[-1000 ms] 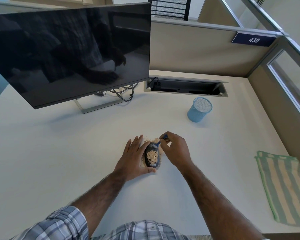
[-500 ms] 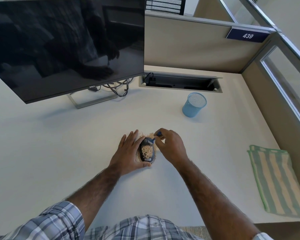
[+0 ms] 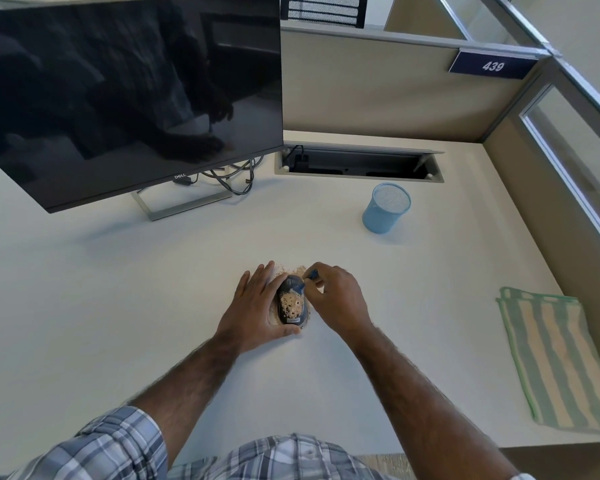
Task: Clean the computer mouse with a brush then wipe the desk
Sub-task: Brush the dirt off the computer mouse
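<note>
A dark computer mouse (image 3: pixel 291 301) lies on the white desk (image 3: pixel 118 306), its back covered with tan crumbs. My left hand (image 3: pixel 257 306) rests against its left side with fingers straight and the thumb curled under its near end. My right hand (image 3: pixel 336 299) pinches a small blue brush (image 3: pixel 307 279), whose tip touches the front of the mouse. Tan dust (image 3: pixel 293 270) lies on the desk just beyond the mouse. A green and cream striped cloth (image 3: pixel 555 358) lies flat at the desk's right edge.
A dark monitor (image 3: pixel 129 95) on a metal stand fills the back left, with cables behind it. A blue mesh cup (image 3: pixel 387 209) stands at the back right, near an open cable tray (image 3: pixel 357 162). Cubicle walls close the back and right.
The brush tip has moved from the far edge of the mouse down onto its front part. The front of the mouse now shows fewer crumbs. My left hand has stayed in place.
</note>
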